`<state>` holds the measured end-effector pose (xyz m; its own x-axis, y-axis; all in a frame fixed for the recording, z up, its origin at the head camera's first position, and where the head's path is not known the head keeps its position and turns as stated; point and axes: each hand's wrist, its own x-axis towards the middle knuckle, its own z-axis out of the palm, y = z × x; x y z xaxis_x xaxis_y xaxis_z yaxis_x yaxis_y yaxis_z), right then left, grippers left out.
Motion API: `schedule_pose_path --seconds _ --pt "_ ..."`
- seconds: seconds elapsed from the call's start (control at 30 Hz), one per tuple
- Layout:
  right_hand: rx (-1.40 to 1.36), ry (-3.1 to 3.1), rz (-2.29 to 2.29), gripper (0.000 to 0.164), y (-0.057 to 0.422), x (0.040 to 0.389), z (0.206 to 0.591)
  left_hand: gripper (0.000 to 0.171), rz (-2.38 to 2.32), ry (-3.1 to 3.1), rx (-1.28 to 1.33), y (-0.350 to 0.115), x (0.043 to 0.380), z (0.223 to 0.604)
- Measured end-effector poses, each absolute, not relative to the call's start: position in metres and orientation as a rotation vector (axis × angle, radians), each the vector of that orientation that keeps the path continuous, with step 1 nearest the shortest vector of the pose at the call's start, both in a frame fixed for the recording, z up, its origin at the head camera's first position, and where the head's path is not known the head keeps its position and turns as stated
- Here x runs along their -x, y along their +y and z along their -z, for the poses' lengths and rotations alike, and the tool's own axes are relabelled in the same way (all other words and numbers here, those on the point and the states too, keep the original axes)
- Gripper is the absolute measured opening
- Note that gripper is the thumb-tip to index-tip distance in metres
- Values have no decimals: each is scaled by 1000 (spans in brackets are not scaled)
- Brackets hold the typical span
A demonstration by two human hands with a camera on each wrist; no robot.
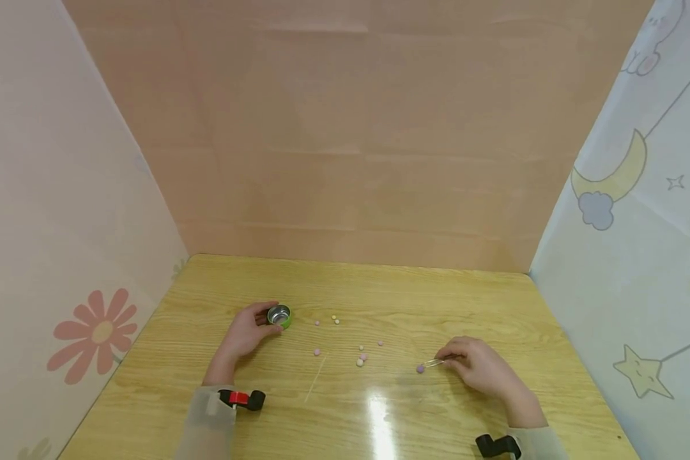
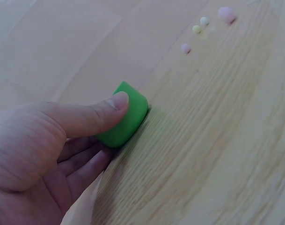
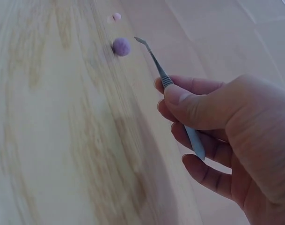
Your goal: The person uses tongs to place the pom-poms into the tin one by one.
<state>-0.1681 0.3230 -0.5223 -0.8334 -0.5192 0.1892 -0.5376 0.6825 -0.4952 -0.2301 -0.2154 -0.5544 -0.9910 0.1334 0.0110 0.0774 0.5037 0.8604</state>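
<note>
My left hand [image 1: 248, 329] grips a small green cup [image 2: 128, 119] with a shiny metal inside, its thumb on the near side. The cup rests on the table at the left. Between the thumb and fingers of my right hand [image 1: 483, 366] is a pair of metal tweezers [image 3: 158, 65], tilted toward the table. A purple ball [image 3: 121, 47] lies close by the tweezers' bent tips; the right wrist view shows a small gap between them. Farther left on the wood are several smaller pink, white and yellow balls, among them a pink ball [image 1: 317, 352] and a white ball [image 1: 360, 362].
The wooden table [image 1: 448, 300] meets an upright brown sheet [image 1: 356, 160] at its back edge. Pale printed panels stand along both sides, with a flower [image 1: 100, 330] on the left and a moon [image 1: 623, 172] on the right. Light glares off the front middle of the table.
</note>
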Motion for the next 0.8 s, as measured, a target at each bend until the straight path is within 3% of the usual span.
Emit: schedule_pose_path --seconds 0.8 --pt "-895 -2830 -678 25 320 168 526 62 -1563 2661 -176 -213 228 552"
